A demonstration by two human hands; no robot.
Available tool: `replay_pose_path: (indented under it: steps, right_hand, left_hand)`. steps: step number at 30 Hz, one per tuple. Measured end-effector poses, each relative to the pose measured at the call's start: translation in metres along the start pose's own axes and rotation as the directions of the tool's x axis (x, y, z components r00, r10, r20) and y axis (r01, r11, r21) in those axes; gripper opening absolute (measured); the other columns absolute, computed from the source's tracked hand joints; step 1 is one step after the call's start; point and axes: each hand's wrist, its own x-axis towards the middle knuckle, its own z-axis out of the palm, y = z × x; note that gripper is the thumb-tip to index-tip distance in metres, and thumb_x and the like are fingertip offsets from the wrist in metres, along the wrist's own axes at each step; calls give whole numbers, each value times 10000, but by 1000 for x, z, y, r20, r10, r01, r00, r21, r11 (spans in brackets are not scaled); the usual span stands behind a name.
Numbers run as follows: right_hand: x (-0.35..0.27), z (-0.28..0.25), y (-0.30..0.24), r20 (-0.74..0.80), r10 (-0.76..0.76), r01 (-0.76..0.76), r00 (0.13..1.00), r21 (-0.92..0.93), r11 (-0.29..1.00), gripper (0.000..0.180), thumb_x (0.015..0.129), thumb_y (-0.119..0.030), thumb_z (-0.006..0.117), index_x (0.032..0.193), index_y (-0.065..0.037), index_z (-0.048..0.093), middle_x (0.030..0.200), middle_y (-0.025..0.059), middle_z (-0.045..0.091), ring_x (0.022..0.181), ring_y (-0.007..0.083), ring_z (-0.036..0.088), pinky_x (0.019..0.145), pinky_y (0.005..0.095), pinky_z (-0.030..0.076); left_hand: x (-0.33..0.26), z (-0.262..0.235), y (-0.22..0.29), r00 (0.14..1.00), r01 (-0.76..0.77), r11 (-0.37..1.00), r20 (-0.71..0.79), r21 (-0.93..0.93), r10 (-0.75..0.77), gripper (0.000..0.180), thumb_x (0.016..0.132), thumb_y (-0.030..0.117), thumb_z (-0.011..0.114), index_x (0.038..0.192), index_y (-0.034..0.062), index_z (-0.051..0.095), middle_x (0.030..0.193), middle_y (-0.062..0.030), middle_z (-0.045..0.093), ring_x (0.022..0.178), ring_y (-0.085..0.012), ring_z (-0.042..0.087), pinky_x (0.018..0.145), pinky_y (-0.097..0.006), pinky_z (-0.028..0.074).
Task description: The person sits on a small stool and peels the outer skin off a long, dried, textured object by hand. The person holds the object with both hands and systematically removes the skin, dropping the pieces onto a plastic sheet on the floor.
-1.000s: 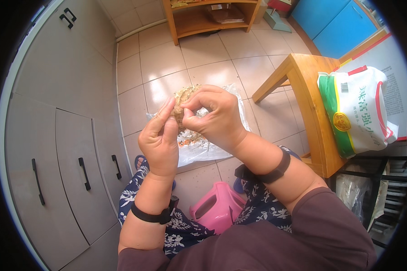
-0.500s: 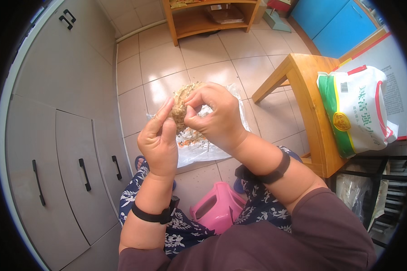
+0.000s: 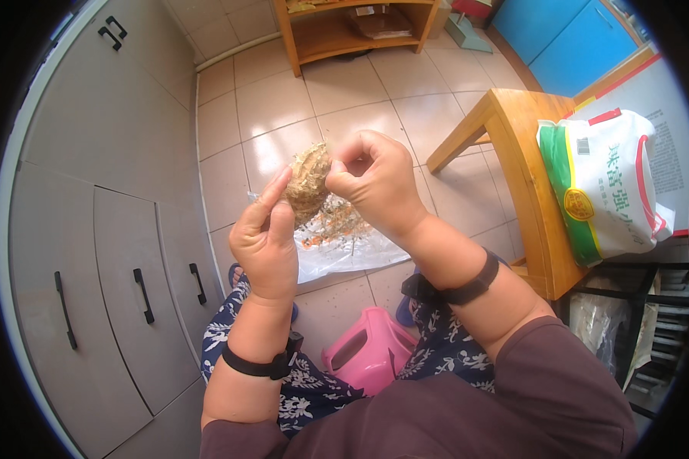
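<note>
Over the floor, my left hand (image 3: pixel 266 243) grips a tan, rough, fibrous lump (image 3: pixel 308 182) that looks like a dried plant head, thumb and fingers against its lower left side. My right hand (image 3: pixel 384 185) is closed in a pinch at the lump's right edge; what sits between those fingertips is too small to make out. Below them a white plastic sheet (image 3: pixel 352 262) lies on the tiles, strewn with brown, dark and orange crumbs (image 3: pixel 335 223).
Grey cabinets (image 3: pixel 92 229) line the left side. A pink plastic stool or container (image 3: pixel 371 315) stands between my legs. On the right, a wooden chair (image 3: pixel 513 122) bears a white and green bag (image 3: pixel 608 183), beside a black rack (image 3: pixel 628 298). A wooden shelf (image 3: pixel 321 50) stands at the back.
My right hand has drawn off to the right from the front of the lump to its edge, uncovering more of the lump. My left hand keeps its hold and has barely shifted.
</note>
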Motion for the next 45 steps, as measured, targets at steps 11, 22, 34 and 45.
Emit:
replay_pose_path:
  steps: [11, 22, 34, 45]
  right_hand:
    - [12, -24, -3, 90, 139, -148, 986, 105, 983, 126, 890, -96, 737, 858, 18, 695, 812, 60, 708, 750, 116, 681, 698, 273, 567]
    - [0, -12, -21, 190, -234, 272, 954, -215, 938, 110, 790, -111, 816, 826, -49, 733, 845, 112, 711, 773, 260, 684, 697, 356, 546]
    - [2, -5, -10, 193, -484, 521, 854, -304, 798, 148, 778, -55, 775, 814, -46, 631, 847, 115, 647, 822, 329, 645, 731, 411, 543]
    - [1, -4, -7, 151, -446, 471, 882, -312, 826, 167, 738, 24, 724, 856, -37, 623, 874, 96, 636, 736, 228, 658, 683, 329, 553]
  left_hand:
    - [4, -10, -6, 998, 42, 995, -40, -94, -46, 318, 980, -39, 557, 1249, -46, 727, 1273, -156, 725, 1177, -181, 666, 1078, -310, 469]
    - [8, -7, -8, 982, -184, 974, -26, 134, 189, 362, 929, -46, 579, 1255, -19, 734, 1371, -224, 666, 1258, -249, 647, 1098, -343, 467]
    - [4, 0, 8, 989, -149, 974, 36, 170, 145, 343, 961, -34, 555, 1259, -36, 724, 1378, -204, 665, 1231, -216, 645, 1089, -333, 469]
    - [1, 4, 6, 999, -24, 999, 23, -45, 25, 333, 950, -39, 575, 1240, -28, 738, 1328, -196, 697, 1223, -217, 659, 1097, -333, 467]
